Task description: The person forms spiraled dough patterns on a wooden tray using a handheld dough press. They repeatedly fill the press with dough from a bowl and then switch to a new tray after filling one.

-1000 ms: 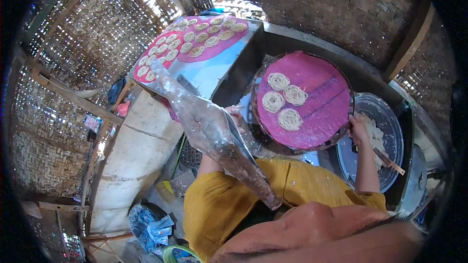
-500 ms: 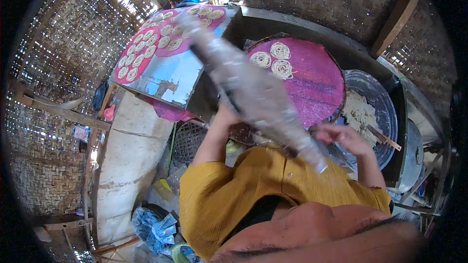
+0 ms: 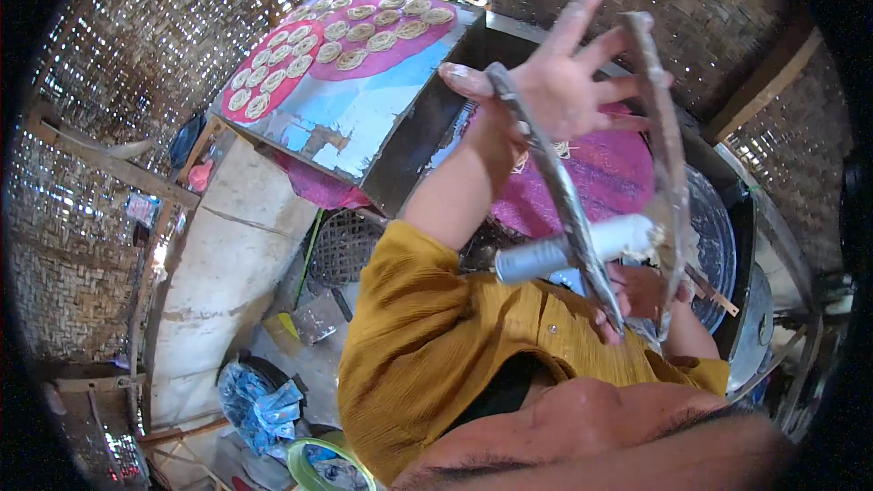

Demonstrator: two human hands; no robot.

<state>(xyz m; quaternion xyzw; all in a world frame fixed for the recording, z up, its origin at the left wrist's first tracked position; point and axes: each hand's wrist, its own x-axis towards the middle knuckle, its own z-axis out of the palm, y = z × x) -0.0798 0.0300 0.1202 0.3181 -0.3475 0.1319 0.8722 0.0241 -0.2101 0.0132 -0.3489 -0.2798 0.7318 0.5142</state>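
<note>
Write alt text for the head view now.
Left hand, spread open, shows behind two long bars near a pale cylinder; the right hand is near the bars' lower ends. A round pink mat lies beyond; noodle nests sit on pink sheets atop a blue-topped box.

Pink tray (image 3: 611, 171) behind long bars (image 3: 561, 191)

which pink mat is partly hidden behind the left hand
The rightmost mat, beside the basin: the left hand blocks part of it; the other two lie on the box.
</note>
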